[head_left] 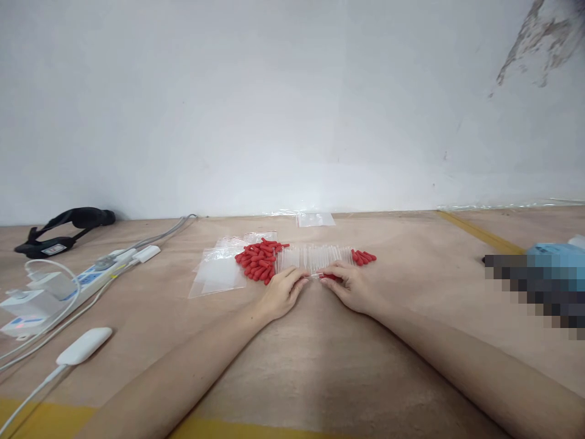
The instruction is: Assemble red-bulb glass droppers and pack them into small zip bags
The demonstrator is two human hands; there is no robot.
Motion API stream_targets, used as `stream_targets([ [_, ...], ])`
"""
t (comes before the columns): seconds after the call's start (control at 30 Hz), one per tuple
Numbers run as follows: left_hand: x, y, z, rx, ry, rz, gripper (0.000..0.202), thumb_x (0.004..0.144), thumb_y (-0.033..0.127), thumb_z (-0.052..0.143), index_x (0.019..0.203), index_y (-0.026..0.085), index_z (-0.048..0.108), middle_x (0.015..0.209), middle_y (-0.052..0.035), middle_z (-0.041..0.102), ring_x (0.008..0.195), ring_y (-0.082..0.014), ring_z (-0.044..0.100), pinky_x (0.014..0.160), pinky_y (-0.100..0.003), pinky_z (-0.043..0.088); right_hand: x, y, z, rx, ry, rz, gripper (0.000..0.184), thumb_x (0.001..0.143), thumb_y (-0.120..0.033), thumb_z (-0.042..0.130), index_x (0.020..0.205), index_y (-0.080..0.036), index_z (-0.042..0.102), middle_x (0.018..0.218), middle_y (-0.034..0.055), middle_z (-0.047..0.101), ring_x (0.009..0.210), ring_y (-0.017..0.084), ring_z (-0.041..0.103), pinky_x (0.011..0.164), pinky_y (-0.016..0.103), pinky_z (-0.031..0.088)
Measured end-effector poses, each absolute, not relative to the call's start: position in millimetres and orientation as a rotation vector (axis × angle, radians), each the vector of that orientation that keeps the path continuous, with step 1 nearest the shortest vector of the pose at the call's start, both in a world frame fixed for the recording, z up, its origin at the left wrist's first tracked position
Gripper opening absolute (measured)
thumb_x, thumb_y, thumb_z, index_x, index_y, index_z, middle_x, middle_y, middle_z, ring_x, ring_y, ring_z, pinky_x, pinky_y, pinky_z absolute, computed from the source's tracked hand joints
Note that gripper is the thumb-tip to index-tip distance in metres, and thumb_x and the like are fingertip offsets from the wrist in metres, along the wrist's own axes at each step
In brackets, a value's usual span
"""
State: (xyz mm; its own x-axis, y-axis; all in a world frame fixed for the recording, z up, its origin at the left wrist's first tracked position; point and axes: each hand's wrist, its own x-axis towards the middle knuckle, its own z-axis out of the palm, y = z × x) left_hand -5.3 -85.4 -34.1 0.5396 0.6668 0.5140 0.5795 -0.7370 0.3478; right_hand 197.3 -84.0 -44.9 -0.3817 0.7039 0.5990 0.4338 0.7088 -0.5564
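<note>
Between my two hands, near the middle of the table, is a thin clear tube. My left hand pinches its left end. The fingers of my right hand are closed on a red rubber bulb at the tube's right end; how far the tube goes into it is hidden. Just beyond my fingers lies a row of clear tubes, side by side. A large heap of red rubber bulbs sits to the left of the row. At the row's right end is a smaller group of red bulbs.
Clear plastic bags lie left of the heap, and another bag is by the wall. On the left are a power strip with cables, a white charger and a black strap. A blue item lies far right, beside a pixelated patch.
</note>
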Motion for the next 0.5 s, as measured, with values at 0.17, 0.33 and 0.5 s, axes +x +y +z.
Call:
stream_targets([
  [0.17, -5.3, -84.5, -34.2, 2.639, 1.096, 0.961, 0.024, 0.089, 0.024, 0.033, 0.098, 0.019, 0.055, 0.088, -0.0054, 0.058, 0.081, -0.0157, 0.055, 0.073, -0.027, 0.044, 198.9, -81.9, -46.4, -0.887, -1.994, 0.406, 0.021, 0.081, -0.029, 0.049, 0.095, -0.023, 0.063, 0.085, 0.0044, 0.062, 0.077, 0.016, 0.057, 0.069, 0.031, 0.047],
  [0.33, -6.0, -84.3, -34.8, 2.645, 1.095, 0.945, 0.024, 0.089, 0.023, 0.033, 0.099, 0.019, 0.055, 0.088, -0.0050, 0.057, 0.081, -0.0152, 0.054, 0.073, -0.026, 0.043, 199.6, -81.6, -45.7, -0.849, -2.005, 0.431, 0.020, 0.082, -0.029, 0.048, 0.094, -0.023, 0.063, 0.085, 0.0042, 0.062, 0.078, 0.016, 0.057, 0.071, 0.031, 0.046],
  [0.5, -6.7, -84.0, -35.3, 2.639, 1.103, 0.961, 0.024, 0.089, 0.023, 0.034, 0.100, 0.019, 0.055, 0.087, -0.0048, 0.058, 0.080, -0.0150, 0.054, 0.072, -0.025, 0.043, 199.6, -82.2, -44.7, -0.824, -2.002, 0.435, 0.018, 0.082, -0.028, 0.048, 0.090, -0.022, 0.062, 0.082, 0.0042, 0.061, 0.076, 0.016, 0.056, 0.068, 0.030, 0.046],
])
